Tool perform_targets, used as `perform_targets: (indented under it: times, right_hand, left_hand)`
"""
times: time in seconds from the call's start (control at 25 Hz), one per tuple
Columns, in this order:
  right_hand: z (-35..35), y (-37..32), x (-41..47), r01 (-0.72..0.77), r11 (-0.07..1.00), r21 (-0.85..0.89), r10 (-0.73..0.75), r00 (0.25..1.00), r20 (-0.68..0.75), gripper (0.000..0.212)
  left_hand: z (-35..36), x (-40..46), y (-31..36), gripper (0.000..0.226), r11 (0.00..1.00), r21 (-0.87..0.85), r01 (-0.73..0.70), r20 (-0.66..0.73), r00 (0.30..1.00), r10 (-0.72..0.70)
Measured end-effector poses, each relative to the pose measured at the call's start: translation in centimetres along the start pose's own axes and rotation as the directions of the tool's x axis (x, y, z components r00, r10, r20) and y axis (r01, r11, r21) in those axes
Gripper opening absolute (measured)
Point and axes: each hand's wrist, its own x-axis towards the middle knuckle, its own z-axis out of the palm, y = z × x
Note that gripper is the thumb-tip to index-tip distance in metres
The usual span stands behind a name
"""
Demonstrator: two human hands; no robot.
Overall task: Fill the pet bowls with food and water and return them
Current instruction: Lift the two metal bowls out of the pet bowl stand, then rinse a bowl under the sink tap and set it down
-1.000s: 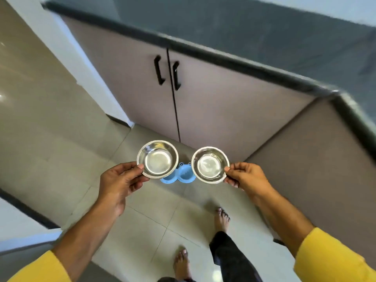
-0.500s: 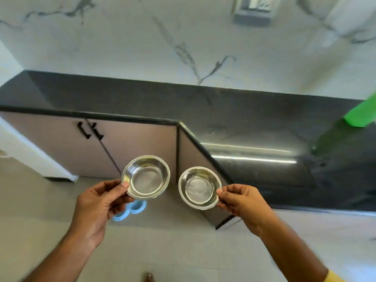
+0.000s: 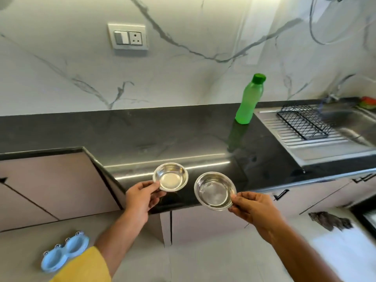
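Note:
My left hand (image 3: 140, 198) pinches the rim of an empty steel bowl (image 3: 170, 176), held over the front of the black counter (image 3: 162, 135). My right hand (image 3: 252, 208) pinches the rim of a second empty steel bowl (image 3: 215, 191), which hangs at the counter's front edge. The blue twin-cup bowl stand (image 3: 64, 254) lies on the floor at the lower left, partly behind my yellow sleeve. A green water bottle (image 3: 249, 99) stands capped on the counter near the wall.
A steel sink (image 3: 345, 127) with a black wire rack (image 3: 303, 122) on its drainboard is at the right. A wall socket (image 3: 128, 37) sits on the marble backsplash. Cabinets run below the counter, and a dark cloth (image 3: 329, 220) lies on the floor at right.
The view has swung up and right from the floor and cabinets to the counter. Both bowls rose with my hands and now hover over the counter's front; the bottle and sink came into sight.

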Motion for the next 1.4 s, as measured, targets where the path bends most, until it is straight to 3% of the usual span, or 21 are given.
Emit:
perform_targets:
  times: [0.28,0.6,0.72,0.84,0.96,1.08,1.4]
  right_hand:
    - [-7.1,-3.0,5.0,0.025,0.997,0.069,-0.019,0.996,-0.081,0.019]
    - [-10.9,-6.2,10.4,0.008,0.992,0.125,0.004,0.996,-0.095,0.017]
    - [-12.5,-6.7,11.8,-0.002,0.992,0.125,0.01,0.998,-0.058,0.018]
    - [-15.4,-7.0,12.7,-0.01,0.99,0.138,0.014,1.0,-0.028,0.02]
    - [-19.2,-7.6,13.2,-0.026,0.989,0.143,0.026,1.0,-0.002,0.019]
    - [-25.0,-8.9,13.2,-0.015,0.988,0.151,0.015,1.0,0.002,0.015]
    - [-43.4,-13.3,14.1,0.061,0.964,0.259,-0.029,0.992,-0.124,0.017]
  left_hand:
    - [10.8,8.3,-1.9,0.023,0.992,0.106,0.063,-0.028,0.998,-0.06]
    - [14.5,12.7,-2.6,0.025,0.962,0.223,0.159,-0.185,0.976,-0.118]
    - [15.6,11.5,-2.4,0.033,0.954,0.262,0.145,-0.3,0.952,-0.063]
    - [18.3,8.9,-2.5,0.035,0.96,0.279,0.031,-0.347,0.935,0.071]
    - [23.2,5.3,-2.5,0.025,0.966,0.242,-0.088,-0.252,0.956,0.15]
    - [30.5,0.6,-3.9,0.015,0.956,0.239,-0.167,-0.073,0.979,0.189]
    - [49.6,-7.0,-8.0,0.012,0.932,0.281,-0.228,0.324,0.937,0.131]
